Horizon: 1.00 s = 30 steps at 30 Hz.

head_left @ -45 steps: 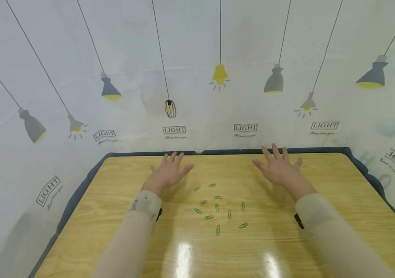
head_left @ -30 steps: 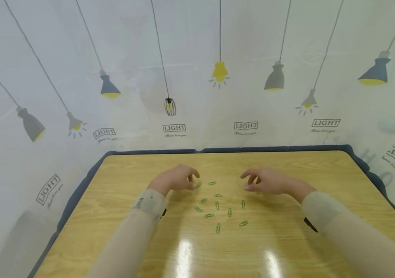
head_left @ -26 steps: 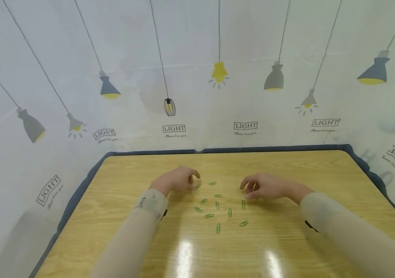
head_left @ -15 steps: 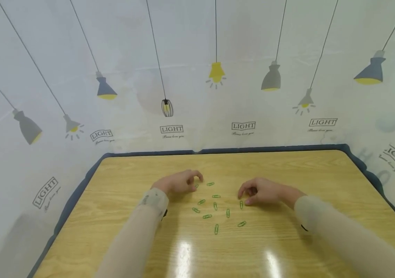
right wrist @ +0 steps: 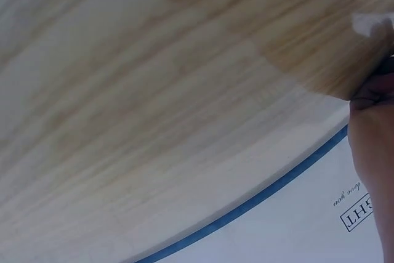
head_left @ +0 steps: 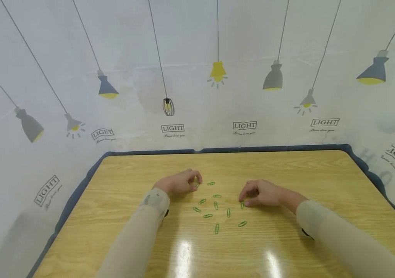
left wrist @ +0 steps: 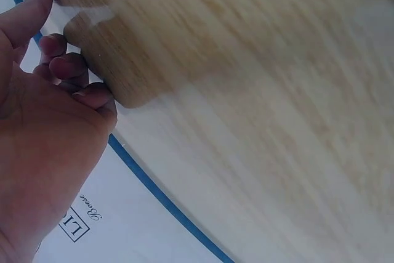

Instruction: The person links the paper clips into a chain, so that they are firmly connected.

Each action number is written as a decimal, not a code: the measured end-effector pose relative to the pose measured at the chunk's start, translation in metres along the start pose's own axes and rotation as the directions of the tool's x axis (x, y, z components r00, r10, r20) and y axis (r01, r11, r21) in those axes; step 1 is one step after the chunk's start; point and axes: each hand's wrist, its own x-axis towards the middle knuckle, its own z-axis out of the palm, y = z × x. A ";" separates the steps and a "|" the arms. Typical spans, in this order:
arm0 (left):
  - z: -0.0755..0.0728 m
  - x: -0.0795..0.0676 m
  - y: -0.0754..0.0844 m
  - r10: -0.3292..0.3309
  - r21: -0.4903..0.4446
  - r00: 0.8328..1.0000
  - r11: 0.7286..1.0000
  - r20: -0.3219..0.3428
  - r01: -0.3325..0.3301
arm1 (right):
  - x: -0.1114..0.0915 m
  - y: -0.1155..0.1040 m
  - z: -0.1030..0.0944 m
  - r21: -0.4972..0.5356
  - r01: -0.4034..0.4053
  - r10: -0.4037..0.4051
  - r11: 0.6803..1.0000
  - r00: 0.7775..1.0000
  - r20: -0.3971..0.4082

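Observation:
Several green paper clips (head_left: 215, 205) lie scattered in the middle of the wooden table (head_left: 114, 231). At the back left of them, my left hand (head_left: 180, 181) is low, thumb and index finger closed in at either side of one green paper clip (head_left: 198, 185). In the left wrist view its other fingers (left wrist: 68, 66) curl in close over the table. On the right, my right hand (head_left: 263, 193) pinches another green paper clip (head_left: 242, 205) by its far end. The right wrist view cuts off that hand's fingertips.
More paper clips, such as one paper clip (head_left: 211, 183) and a second paper clip (head_left: 242, 224), lie around and between the hands. A dark blue border (head_left: 239, 150) runs along the table's back edge, before a white wall (head_left: 197, 88) with printed lamps.
Both hands have come down from raised, spread fingers to curled ones at the paper clips. The right hand has moved left and nearer to its paper clip.

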 end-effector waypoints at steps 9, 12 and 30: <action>0.000 0.003 0.003 -0.021 -0.023 0.999 1.000 -0.036 0.020 | -0.002 -0.010 -0.001 0.032 -0.013 0.012 0.999 1.000 0.004; 0.000 0.005 0.004 -0.013 -0.033 0.999 0.999 -0.043 0.012 | 0.000 -0.008 -0.001 0.036 -0.033 0.033 0.999 0.999 0.009; 0.001 0.005 -0.003 -0.039 -0.170 0.979 0.985 -0.200 0.005 | 0.007 -0.036 -0.031 0.286 -0.070 0.086 0.956 0.995 -0.046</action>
